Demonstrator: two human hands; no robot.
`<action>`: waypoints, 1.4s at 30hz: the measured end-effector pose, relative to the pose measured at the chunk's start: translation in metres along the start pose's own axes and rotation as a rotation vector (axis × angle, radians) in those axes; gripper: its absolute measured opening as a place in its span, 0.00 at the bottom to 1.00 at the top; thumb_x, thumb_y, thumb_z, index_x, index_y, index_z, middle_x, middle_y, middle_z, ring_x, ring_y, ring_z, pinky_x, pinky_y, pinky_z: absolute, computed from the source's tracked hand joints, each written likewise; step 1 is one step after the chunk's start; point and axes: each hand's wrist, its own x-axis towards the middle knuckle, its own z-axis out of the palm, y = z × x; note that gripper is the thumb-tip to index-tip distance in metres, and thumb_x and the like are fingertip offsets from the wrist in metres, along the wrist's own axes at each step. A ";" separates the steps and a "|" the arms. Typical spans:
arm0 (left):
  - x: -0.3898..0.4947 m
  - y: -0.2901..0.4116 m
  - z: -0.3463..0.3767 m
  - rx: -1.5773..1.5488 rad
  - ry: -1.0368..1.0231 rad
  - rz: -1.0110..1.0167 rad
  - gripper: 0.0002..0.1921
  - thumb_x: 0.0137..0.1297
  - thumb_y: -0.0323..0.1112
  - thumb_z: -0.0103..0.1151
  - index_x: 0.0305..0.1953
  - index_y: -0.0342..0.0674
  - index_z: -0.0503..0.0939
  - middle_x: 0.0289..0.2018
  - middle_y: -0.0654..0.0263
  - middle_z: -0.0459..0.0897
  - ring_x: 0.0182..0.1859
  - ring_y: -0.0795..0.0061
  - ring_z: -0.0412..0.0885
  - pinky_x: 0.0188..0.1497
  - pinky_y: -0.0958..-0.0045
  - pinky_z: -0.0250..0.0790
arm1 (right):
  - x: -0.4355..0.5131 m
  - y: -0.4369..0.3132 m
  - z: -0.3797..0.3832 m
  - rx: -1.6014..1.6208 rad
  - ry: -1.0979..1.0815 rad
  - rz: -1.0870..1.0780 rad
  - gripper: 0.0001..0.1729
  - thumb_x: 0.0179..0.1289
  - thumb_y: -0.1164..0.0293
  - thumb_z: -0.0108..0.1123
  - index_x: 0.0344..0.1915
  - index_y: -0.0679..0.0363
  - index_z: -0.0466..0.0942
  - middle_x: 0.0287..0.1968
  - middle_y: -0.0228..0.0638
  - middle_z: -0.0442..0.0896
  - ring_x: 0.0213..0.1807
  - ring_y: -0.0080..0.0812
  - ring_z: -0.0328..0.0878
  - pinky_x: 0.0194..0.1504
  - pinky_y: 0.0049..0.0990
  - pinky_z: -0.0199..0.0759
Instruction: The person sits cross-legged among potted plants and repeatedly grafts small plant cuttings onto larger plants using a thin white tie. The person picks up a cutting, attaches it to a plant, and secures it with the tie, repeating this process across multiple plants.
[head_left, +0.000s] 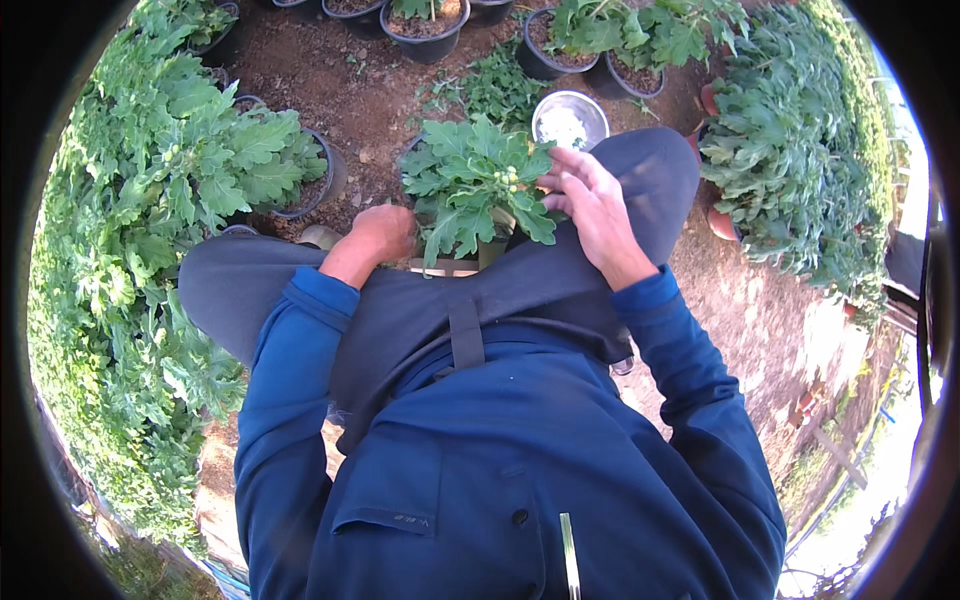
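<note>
Between my knees stands a leafy potted chrysanthemum (465, 161) with lobed green leaves and a small cluster of pale buds (507, 177). My right hand (589, 199) is at the plant's right edge, thumb and fingers bent against the outer leaves. Whether a leaf is pinched there is unclear. Low on the plant's left side, my left hand (384, 232) is curled with its knuckles up. Its fingertips are hidden, so what it holds cannot be seen. Just beyond my right hand, a metal bowl (571, 112) contains bright white material (561, 127).
Black plastic pots of soil (425, 37) line the far side. Dense chrysanthemums (225, 150) crowd the left, one in a black pot (326, 176). More foliage (787, 150) grows along the right, above terracotta pots (721, 223). Cut greenery (502, 86) lies on the bare soil (300, 67).
</note>
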 end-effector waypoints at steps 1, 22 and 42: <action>0.009 -0.003 0.010 -0.049 0.074 -0.054 0.12 0.57 0.37 0.57 0.38 0.38 0.84 0.41 0.49 0.86 0.47 0.48 0.84 0.50 0.52 0.76 | 0.028 0.009 0.005 -0.158 0.002 -0.037 0.23 0.71 0.77 0.46 0.64 0.71 0.68 0.55 0.45 0.79 0.51 0.32 0.80 0.51 0.28 0.75; 0.121 -0.047 0.102 -1.173 0.479 -0.225 0.28 0.56 0.47 0.66 0.54 0.39 0.71 0.42 0.44 0.84 0.49 0.44 0.82 0.51 0.52 0.73 | 0.182 0.134 0.020 -0.634 -0.204 -0.310 0.14 0.62 0.65 0.59 0.44 0.61 0.82 0.36 0.47 0.85 0.40 0.46 0.83 0.43 0.40 0.75; -0.040 0.059 -0.068 -0.548 0.502 0.281 0.50 0.46 0.51 0.72 0.69 0.36 0.62 0.63 0.49 0.70 0.66 0.52 0.68 0.67 0.59 0.62 | 0.079 0.018 -0.028 -0.860 -0.225 -0.471 0.13 0.66 0.68 0.55 0.43 0.64 0.80 0.39 0.43 0.84 0.40 0.38 0.82 0.43 0.33 0.74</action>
